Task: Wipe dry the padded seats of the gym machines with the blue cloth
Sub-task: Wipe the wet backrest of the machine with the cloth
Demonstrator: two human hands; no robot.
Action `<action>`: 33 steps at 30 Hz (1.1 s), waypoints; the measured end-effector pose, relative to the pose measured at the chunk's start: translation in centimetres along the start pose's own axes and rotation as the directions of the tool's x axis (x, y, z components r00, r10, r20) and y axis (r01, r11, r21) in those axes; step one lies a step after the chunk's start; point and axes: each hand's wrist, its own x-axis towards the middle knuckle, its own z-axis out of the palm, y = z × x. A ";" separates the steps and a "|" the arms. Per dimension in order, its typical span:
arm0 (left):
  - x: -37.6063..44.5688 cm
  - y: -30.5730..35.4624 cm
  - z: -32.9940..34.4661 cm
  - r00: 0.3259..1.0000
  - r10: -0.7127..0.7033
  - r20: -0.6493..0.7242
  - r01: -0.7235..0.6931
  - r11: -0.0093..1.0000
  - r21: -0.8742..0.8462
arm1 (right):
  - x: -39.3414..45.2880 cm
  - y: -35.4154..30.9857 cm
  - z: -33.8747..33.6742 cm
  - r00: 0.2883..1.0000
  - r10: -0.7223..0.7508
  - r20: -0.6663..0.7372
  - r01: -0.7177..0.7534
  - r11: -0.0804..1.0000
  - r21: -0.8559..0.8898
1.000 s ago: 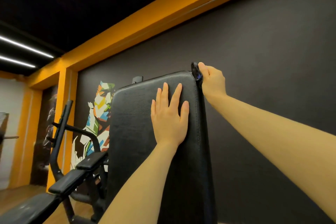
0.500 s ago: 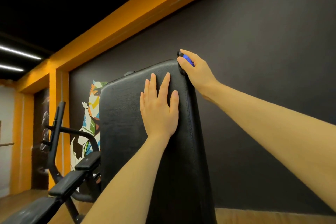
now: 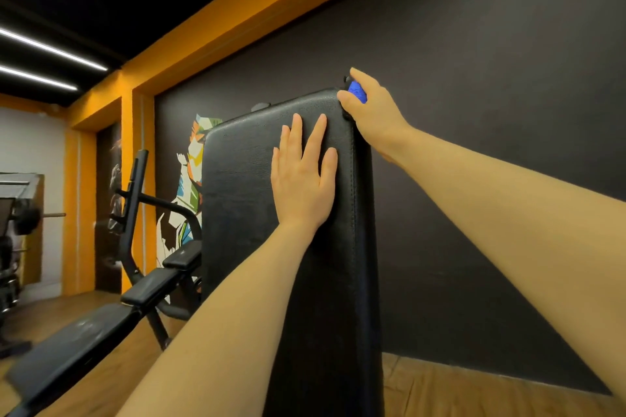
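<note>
A tall black padded backrest (image 3: 244, 200) stands upright in front of me. My left hand (image 3: 301, 176) lies flat on its upper right part, fingers straight and pointing up. At the pad's top right corner my right hand (image 3: 372, 112) grips the blue cloth (image 3: 357, 91), of which only a small bunched patch shows between thumb and fingers. The cloth sits against the corner edge of the pad.
A black bench (image 3: 84, 332) with padded arm rests (image 3: 162, 278) and a black frame (image 3: 132, 200) stands low on the left. A dark wall with a colourful mural (image 3: 189, 179) is behind. Orange pillar (image 3: 128, 162) at left, wooden floor (image 3: 474, 389) below.
My right hand has turned at the top corner, from behind the pad's edge to over it, so more blue cloth shows. The left hand stays flat on the pad.
</note>
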 end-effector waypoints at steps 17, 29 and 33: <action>-1.1 0.3 0.0 0.999 -0.051 0.001 0.051 0.998 -0.046 | -3.8 1.2 2.1 0.980 -0.054 -0.189 0.064 0.997 0.048; -1.5 -0.2 0.5 0.992 -0.096 -0.083 0.086 0.990 -0.113 | -5.8 2.0 3.5 0.957 -0.091 -0.275 0.103 0.994 0.027; -1.5 -1.5 -0.1 1.000 -0.021 0.015 0.023 0.995 -0.099 | -7.3 2.5 4.0 0.947 -0.123 -0.295 0.124 0.992 -0.013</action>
